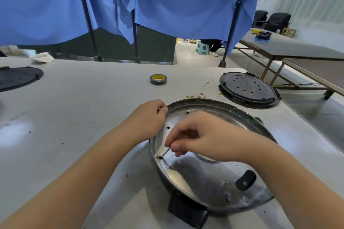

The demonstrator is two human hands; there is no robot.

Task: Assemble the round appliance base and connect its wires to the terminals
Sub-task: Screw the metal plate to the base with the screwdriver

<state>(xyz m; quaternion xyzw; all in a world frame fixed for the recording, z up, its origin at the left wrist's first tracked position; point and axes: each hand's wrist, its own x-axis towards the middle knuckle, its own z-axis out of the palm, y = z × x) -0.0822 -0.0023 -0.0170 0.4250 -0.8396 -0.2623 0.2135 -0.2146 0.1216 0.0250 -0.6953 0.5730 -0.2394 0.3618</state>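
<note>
Steel, shiny and round, the base (210, 154) lies on the counter (93, 117) under both forearms. The left hand (149, 117) curls over its far-left rim, fingers pinching a thin wire end. The right hand (201, 135) reaches inside, fingers (175, 146) pinching a small pin (165, 153) tipped into a hole by the rim. Loose wires (197, 95) lie beyond, near a black cover (248, 89) and tape roll (158, 79).

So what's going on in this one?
A person is working on a round metal appliance base on a grey table. The right hand pinches a thin wire, its tip at a hole near the base's rim. The left hand grips the rim. More wires, a tape roll and a black cover lie behind.
</note>
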